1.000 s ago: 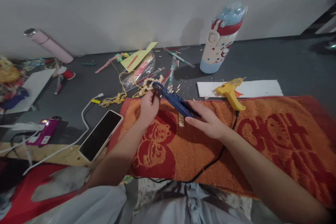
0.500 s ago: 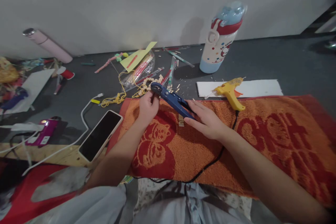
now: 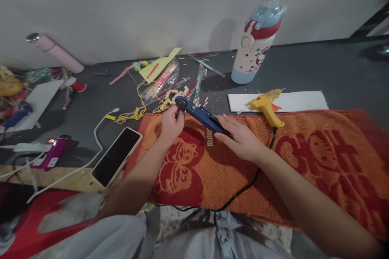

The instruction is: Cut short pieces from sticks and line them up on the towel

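Above the orange towel (image 3: 237, 182), my right hand (image 3: 241, 137) is wrapped round the handles of a blue plier-like cutting tool (image 3: 200, 115), probably wire strippers. The tool slants up and left to its rounded head. At that head my left hand (image 3: 172, 123) is closed in a pinch; whatever lies between its fingertips is hidden or too small to make out. A row of short pale stick pieces (image 3: 209, 137) lies on the towel under the tool. More cut bits and a beige cluster of pieces (image 3: 173, 97) lie on the dark table just beyond.
A yellow glue gun (image 3: 267, 107) rests on a white board (image 3: 300, 102), its black cable crossing the towel. Behind it stands a tall bottle (image 3: 253, 48). A phone (image 3: 117, 157), white cable (image 3: 99, 129), yellow string (image 3: 132, 115) and a bag of sticks (image 3: 162, 83) lie leftward.
The tool's handles have come closer together in my right hand, and its fingers have drawn in slightly. My left hand stays almost still at the tool's head.
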`<state>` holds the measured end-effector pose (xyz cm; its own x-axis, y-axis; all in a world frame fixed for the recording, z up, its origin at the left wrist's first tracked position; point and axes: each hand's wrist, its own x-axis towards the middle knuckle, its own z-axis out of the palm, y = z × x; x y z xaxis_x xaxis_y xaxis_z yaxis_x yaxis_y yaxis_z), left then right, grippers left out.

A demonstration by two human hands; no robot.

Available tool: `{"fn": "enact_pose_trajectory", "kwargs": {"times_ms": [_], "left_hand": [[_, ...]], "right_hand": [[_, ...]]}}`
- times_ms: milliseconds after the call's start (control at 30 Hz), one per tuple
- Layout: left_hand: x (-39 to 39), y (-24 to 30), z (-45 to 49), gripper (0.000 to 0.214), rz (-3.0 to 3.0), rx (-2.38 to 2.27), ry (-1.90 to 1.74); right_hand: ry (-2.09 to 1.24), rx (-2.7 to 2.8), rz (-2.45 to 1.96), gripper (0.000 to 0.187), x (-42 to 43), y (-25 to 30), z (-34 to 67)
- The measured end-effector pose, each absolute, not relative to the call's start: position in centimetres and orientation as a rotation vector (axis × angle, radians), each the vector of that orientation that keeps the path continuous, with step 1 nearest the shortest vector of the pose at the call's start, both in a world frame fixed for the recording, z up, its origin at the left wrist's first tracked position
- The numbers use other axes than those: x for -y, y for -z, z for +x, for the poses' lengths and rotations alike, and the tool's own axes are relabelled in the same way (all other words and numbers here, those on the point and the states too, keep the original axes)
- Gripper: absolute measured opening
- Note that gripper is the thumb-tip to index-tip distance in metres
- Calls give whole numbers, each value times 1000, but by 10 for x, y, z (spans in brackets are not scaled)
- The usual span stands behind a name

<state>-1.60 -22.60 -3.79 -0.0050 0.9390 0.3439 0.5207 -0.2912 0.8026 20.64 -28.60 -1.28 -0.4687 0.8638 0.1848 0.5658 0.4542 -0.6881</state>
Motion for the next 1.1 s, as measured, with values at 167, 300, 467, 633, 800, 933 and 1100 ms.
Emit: {"fn": "enact_pose_trajectory", "kwargs": {"times_ms": [167,300,467,633,800,933,1100], "left_hand": [[224,43,-16,21,1815,-1501,-1239],[222,48,-17,23,1792,-1468,-1283],[221,51,-17,23,1798,-1475,-1278],[220,47,-18,19,1836,-1492,-1228],[222,43,-16,14,1905,-1515,-1223],[224,40,-15,15,1953,-1516,-1201],[226,39,-14,15,1950,-1506,-1184]], "right_hand": [[-756,2189,-1233,48,286,12,205],[-759,2164,-1262,49,286,14,206],[-786,2102,-1255,44,286,17,205],[-798,2153,-1223,46,286,17,203],[-749,2205,-1228,51,287,15,204],[-714,2235,-1226,56,287,16,205],[-707,2243,-1236,56,287,16,204]]}}
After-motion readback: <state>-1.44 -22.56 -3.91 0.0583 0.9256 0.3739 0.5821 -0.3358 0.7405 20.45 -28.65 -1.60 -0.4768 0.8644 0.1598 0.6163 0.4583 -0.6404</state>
